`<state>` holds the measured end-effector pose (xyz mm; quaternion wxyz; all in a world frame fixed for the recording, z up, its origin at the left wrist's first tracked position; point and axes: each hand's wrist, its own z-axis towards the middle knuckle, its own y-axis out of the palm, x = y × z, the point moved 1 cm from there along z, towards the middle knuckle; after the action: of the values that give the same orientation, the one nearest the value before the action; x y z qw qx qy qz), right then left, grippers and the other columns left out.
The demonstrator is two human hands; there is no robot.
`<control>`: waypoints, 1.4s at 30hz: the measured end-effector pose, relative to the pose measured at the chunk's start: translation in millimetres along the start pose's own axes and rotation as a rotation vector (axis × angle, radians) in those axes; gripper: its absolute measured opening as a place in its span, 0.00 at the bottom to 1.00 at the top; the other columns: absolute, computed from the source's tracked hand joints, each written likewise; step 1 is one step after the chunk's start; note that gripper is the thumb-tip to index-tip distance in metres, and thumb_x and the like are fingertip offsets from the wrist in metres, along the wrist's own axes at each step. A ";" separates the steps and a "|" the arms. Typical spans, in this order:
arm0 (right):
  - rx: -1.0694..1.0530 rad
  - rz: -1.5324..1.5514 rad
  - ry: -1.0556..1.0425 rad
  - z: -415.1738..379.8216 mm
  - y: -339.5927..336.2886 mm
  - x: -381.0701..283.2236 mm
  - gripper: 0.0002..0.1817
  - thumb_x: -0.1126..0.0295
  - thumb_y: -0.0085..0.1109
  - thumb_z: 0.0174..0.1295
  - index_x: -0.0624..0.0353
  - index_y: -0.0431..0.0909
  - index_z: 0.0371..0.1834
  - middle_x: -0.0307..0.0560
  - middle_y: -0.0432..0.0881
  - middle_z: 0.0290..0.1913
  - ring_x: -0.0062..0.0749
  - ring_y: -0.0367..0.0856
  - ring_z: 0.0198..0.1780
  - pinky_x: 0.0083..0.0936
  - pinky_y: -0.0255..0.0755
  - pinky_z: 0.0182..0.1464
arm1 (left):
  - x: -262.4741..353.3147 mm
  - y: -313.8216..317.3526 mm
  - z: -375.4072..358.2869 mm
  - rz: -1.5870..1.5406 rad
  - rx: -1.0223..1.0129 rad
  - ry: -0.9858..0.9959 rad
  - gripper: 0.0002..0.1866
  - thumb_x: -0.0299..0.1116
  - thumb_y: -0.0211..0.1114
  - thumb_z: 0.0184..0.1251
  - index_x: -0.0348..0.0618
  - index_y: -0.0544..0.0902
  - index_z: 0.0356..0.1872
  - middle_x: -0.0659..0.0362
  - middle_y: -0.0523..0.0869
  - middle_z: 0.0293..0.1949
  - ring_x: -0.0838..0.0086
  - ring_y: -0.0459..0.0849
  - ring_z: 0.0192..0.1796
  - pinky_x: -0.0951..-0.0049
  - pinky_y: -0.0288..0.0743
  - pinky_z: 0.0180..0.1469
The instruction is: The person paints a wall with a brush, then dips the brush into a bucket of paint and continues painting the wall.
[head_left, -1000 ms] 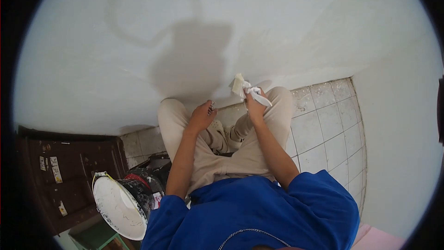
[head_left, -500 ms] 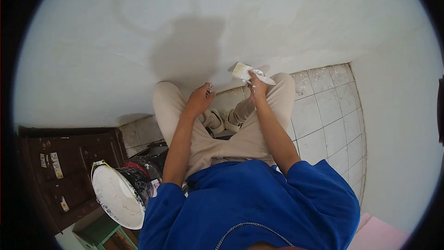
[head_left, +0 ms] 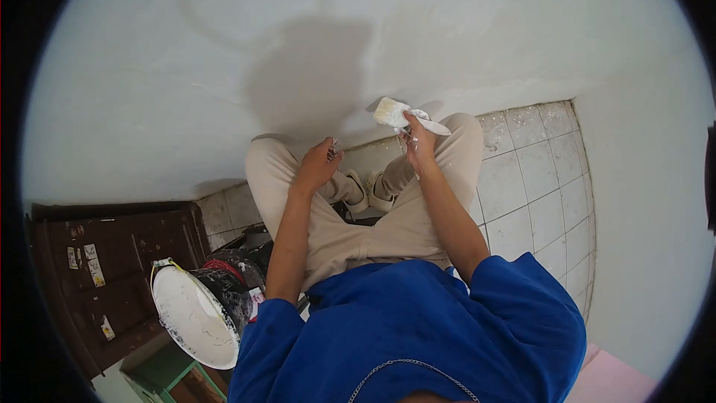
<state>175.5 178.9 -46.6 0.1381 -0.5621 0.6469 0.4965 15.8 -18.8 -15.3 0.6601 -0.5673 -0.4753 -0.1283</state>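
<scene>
The right hand (head_left: 421, 139) holds a paint brush (head_left: 403, 116). Its grip is closed around the brush, with the thumb on the near part of the bristle end. The pale, white-coated bristles (head_left: 389, 112) project from the grip toward the left hand side, near the lower part of the wall (head_left: 477, 37); contact between bristles and wall cannot be confirmed. The white handle end extends from the opposite side of the grip, over the right knee (head_left: 464, 130).

The left hand (head_left: 319, 166) is located to the left of the right grip and well apart from the brush. Its fingers are curled and carry whitish marks; whether this grip contains an object cannot be determined. The left forearm passes over the left thigh.

Below and between both grips are two light shoes (head_left: 379, 192). Tiled floor (head_left: 507, 186) extends to the right of the right grip. A tilted bucket (head_left: 173, 306) with a white-coated interior is positioned to the left of the left grip, nearer the torso. A brown door (head_left: 123, 283) is beyond the bucket.
</scene>
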 end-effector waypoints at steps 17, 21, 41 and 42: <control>-0.084 0.171 0.011 13.4 5.1 -11.5 0.16 0.72 0.67 0.61 0.55 0.74 0.50 0.40 0.81 0.45 0.26 0.82 0.43 0.23 0.75 0.34 | -18.6 -6.2 -2.4 0.016 -0.025 -0.082 0.16 0.37 0.62 0.70 0.33 0.75 0.48 0.45 0.84 0.33 0.54 0.83 0.36 0.60 0.74 0.43; -0.121 0.104 0.064 11.6 -4.7 -10.1 0.16 0.72 0.67 0.61 0.55 0.74 0.50 0.39 0.81 0.44 0.26 0.82 0.43 0.23 0.76 0.36 | -10.8 -10.6 -3.9 0.014 -0.039 -0.112 0.17 0.38 0.62 0.70 0.34 0.75 0.49 0.44 0.85 0.35 0.52 0.83 0.39 0.60 0.75 0.44; -0.244 -0.057 -0.012 -1.1 19.0 -13.3 0.15 0.73 0.66 0.61 0.57 0.74 0.48 0.41 0.80 0.43 0.28 0.82 0.43 0.25 0.81 0.36 | -8.5 -10.9 -3.2 0.007 -0.050 -0.130 0.17 0.39 0.62 0.70 0.32 0.75 0.47 0.43 0.85 0.36 0.52 0.84 0.40 0.59 0.75 0.44; -0.202 -0.096 -0.005 -1.2 19.7 -10.8 0.15 0.73 0.66 0.61 0.57 0.74 0.48 0.41 0.80 0.43 0.27 0.82 0.43 0.25 0.81 0.36 | -10.8 -9.5 -2.5 0.012 -0.045 -0.122 0.17 0.39 0.62 0.70 0.32 0.75 0.47 0.43 0.85 0.36 0.52 0.84 0.40 0.59 0.75 0.44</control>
<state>162.4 181.9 -28.4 0.1059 -0.6021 0.5656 0.5534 4.6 -28.1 -17.5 0.6177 -0.5916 -0.5083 -0.1003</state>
